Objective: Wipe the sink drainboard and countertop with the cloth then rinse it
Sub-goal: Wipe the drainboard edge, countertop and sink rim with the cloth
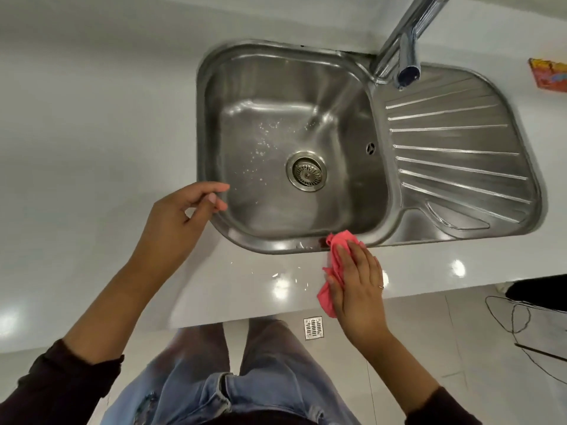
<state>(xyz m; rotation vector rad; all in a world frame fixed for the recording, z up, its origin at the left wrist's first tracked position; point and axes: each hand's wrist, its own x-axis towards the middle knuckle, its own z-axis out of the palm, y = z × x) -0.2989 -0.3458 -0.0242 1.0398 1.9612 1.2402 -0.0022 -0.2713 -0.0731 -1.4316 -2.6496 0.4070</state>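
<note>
Drainboard [454,142] right of basin [270,96]

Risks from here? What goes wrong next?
1. The cloth lies under a flat right hand, not gripped, one corner seemingly past the countertop edge; it may slip to the floor.
2. The faucet spout appears to sit over the drainboard, not the basin; rinsing there would likely re-wet it.
</note>
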